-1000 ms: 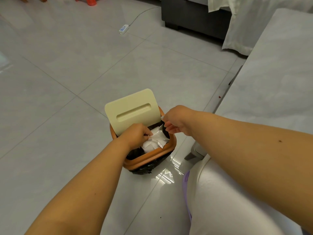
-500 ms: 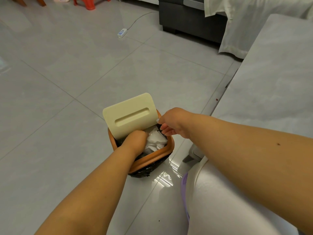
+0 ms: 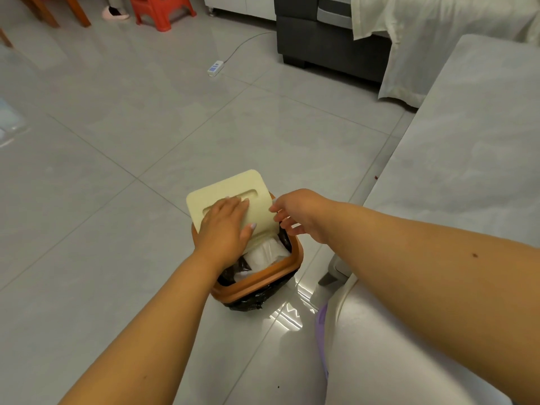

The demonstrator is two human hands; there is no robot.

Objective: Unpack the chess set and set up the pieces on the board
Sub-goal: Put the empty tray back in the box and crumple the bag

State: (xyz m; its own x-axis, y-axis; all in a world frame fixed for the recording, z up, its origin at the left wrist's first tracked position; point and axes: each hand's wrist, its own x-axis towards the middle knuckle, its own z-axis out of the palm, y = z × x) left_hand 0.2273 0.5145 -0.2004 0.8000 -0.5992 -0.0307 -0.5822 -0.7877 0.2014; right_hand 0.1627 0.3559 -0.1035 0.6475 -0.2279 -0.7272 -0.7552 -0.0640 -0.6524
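Bin lid (image 3: 233,197), left hand (image 3: 226,226) flat on it

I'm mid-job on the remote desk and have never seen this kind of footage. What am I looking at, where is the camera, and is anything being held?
There is no machine here: these are a person's two bare arms, filmed by one wide-angle camera worn on the head, looking forward and down. On the tiled floor stands a small orange bin lined with a black bag, with crumpled white paper inside. The left hand lies flat on the bin's cream lid, which is tilted up. The right hand hovers beside the lid's edge with its fingers loose; it holds nothing that I can see. A grey table is on the right. No chess set is in view.
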